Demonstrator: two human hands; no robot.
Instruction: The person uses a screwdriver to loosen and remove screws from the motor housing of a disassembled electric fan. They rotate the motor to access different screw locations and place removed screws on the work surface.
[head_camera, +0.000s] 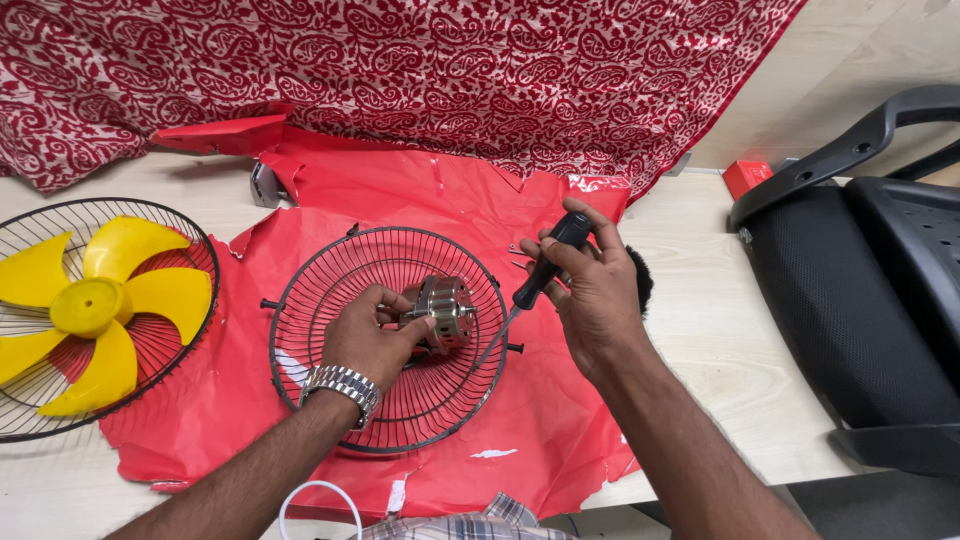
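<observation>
Right at the middle of the table, the left hand (367, 335) grips a silvery metal fan motor (443, 308), fingers curled around its near side and thumb pressed against it. The motor sits at the hub of a round black wire fan guard (300, 300), which lies flat on a crumpled red plastic sheet (240, 390). A steel wristwatch (342, 384) circles the left wrist.

The right hand (592, 300) is wrapped around the black handle of a screwdriver (545, 268), thumb and fingers pinching the grip. Its thin shaft slants down and left toward the motor, the tip just beside the motor's right edge; whether it touches cannot be told.

Well apart, at the left table edge, a yellow fan blade (95, 305) rests in a second wire guard (30, 425). A red paisley cloth (450, 70) drapes behind, and a black office chair (860, 290) stands at the right.
</observation>
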